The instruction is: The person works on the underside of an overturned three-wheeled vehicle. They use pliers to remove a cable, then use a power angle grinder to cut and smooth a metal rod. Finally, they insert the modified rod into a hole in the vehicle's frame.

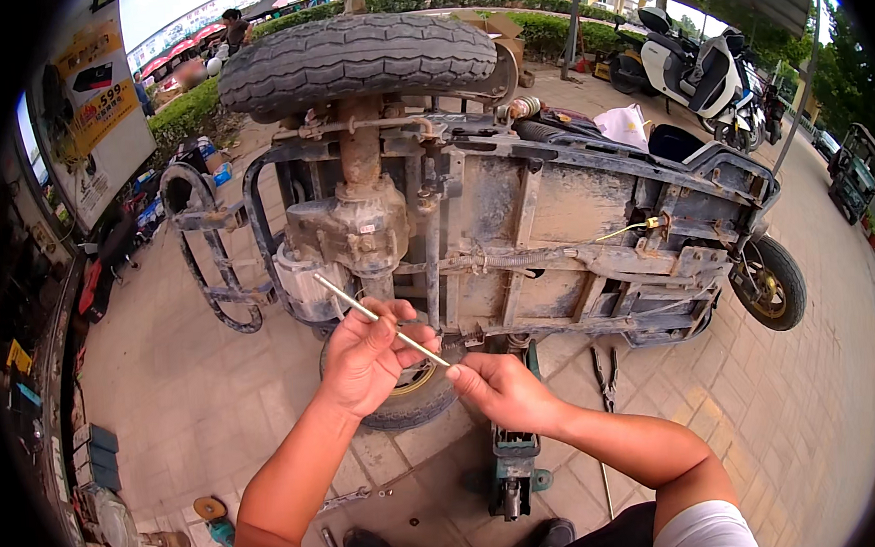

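Observation:
A thin, straight metal rod (pixel 360 308) slants between my hands, its upper left end free in front of the vehicle's underside. My left hand (pixel 363 363) is closed around the rod's middle with thumb and fingers. Thumb and fingers of my right hand (pixel 505 390) pinch its lower right end. Just beyond them lies a tricycle (pixel 584 204), tipped on its side with its dirty underside toward me. Its rusty rear axle housing (pixel 364 218) stands upright between a raised tyre (pixel 365 62) and a lower wheel (pixel 416 405), which my hands partly hide.
A green jack (pixel 517 459) stands below my right hand. Long-handled pliers (pixel 608 383) lie to its right, a wrench (pixel 346 498) to its left. An angle grinder (pixel 212 513) rests at lower left. The front wheel (pixel 769 283) juts right; a white scooter (pixel 695 67) is parked behind.

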A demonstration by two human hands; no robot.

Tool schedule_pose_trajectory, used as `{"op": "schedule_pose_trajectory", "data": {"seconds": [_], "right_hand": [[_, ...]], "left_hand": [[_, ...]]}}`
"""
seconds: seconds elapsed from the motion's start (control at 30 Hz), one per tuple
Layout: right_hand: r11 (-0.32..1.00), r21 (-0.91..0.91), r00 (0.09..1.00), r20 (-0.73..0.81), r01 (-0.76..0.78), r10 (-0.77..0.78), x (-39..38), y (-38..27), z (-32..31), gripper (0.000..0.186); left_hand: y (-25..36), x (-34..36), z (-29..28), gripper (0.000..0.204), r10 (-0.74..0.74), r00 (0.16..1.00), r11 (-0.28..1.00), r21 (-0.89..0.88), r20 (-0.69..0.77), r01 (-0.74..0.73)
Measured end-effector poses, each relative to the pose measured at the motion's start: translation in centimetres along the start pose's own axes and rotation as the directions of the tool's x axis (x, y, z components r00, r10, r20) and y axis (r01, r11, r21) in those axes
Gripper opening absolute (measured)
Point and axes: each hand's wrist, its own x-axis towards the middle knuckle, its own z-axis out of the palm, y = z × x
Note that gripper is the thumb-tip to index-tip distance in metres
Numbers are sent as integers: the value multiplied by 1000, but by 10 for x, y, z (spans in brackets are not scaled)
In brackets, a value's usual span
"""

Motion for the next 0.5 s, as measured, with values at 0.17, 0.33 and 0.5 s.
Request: {"op": "schedule_pose_trajectory", "data": {"seconds": [0.17, 0.33, 0.5], "right_hand": [[997, 12, 997, -27, -72, 73, 1, 11, -2, 45], [998, -16, 998, 9, -68, 68, 2, 6, 2, 45], [996, 8, 996, 9, -85, 85, 1, 10, 2, 45]], "left_hand": [[9, 2, 16, 31, -96, 995, 993, -76, -30, 94], [1, -4, -9, 30, -45, 999, 999, -21, 12, 45], [-8, 1, -15, 41, -64, 995, 978, -191, 82, 79]]}}
